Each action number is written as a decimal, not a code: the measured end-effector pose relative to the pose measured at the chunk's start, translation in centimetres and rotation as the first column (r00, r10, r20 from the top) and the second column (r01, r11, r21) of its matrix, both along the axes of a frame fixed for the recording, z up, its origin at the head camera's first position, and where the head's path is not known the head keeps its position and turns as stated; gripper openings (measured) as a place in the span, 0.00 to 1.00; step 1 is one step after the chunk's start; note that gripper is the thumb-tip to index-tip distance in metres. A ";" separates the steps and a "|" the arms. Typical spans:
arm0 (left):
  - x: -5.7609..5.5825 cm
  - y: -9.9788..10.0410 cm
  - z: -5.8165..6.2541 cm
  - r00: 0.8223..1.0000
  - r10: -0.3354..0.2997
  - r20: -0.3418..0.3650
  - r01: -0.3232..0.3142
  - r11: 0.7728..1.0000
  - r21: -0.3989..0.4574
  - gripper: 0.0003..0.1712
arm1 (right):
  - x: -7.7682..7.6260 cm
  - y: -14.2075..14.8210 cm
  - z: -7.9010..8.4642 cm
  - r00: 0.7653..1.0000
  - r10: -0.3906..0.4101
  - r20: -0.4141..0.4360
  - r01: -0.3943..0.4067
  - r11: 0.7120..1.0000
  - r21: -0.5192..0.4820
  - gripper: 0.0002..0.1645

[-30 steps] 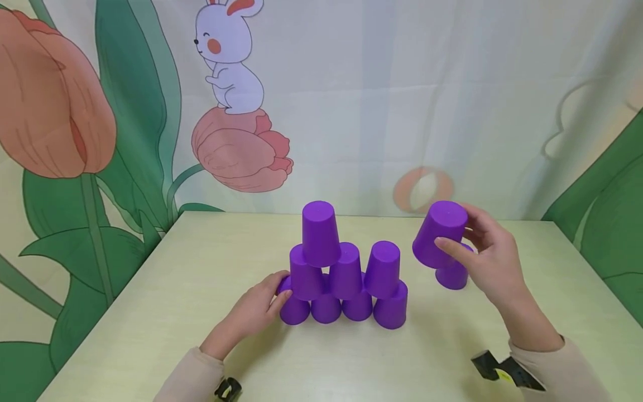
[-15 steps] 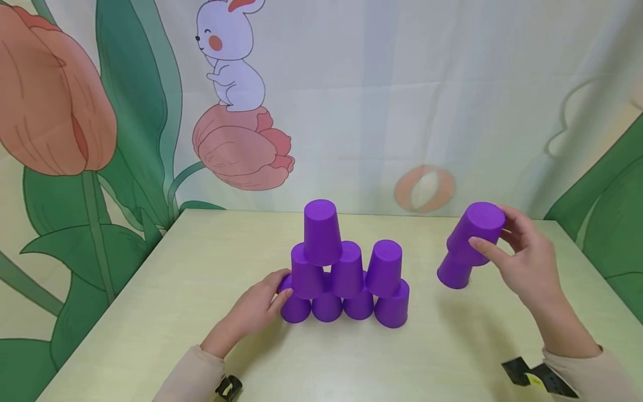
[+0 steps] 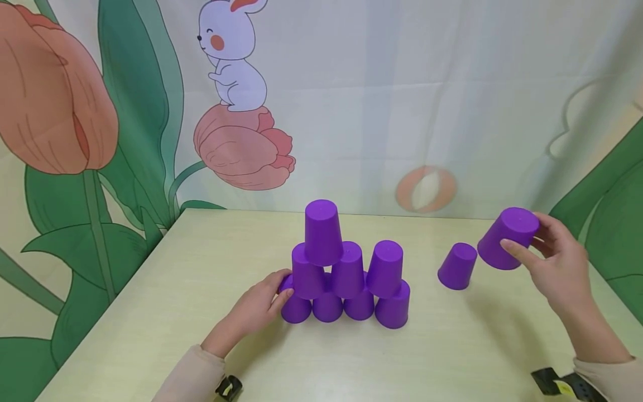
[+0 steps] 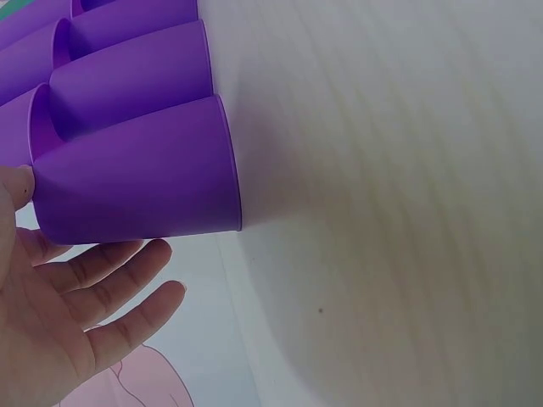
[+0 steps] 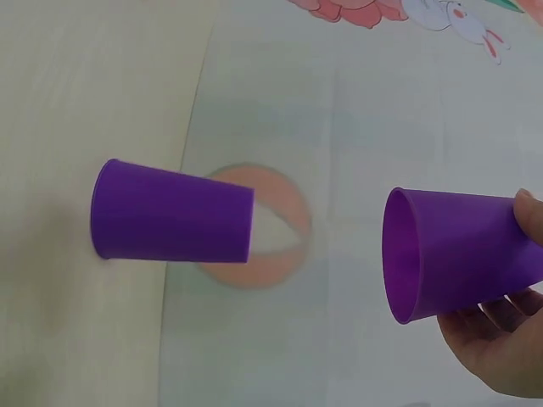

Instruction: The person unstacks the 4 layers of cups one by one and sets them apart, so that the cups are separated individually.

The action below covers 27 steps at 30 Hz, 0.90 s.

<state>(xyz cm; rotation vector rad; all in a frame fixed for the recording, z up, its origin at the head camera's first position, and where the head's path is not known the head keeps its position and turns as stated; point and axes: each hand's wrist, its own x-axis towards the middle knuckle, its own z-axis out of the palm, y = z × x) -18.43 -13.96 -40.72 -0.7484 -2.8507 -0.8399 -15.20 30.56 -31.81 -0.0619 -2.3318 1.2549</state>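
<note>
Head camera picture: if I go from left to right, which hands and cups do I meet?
Left hand → stack of purple cups → lone purple cup → lifted purple cup → right hand holding that last cup.

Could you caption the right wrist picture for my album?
The right hand holds one purple cup mouth-down in the air; another purple cup stands on the table.

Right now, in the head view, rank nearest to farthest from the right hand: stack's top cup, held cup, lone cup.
1. Held cup, gripped by the right hand.
2. Lone cup, standing left of that hand.
3. Stack's top cup, farther left.
</note>
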 end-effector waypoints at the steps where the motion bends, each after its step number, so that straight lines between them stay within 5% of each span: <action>1: 0.0 0.0 0.0 1.000 -0.001 0.000 0.001 1.000 0.001 0.22 | -0.1 0.2 -0.1 1.000 -0.006 0.013 0.006 1.000 -0.001 0.37; 27: 0.0 0.0 0.1 1.000 -0.002 0.005 0.002 1.000 -0.008 0.22 | -3.0 3.9 -4.4 0.982 -0.077 0.170 0.067 0.996 0.061 0.39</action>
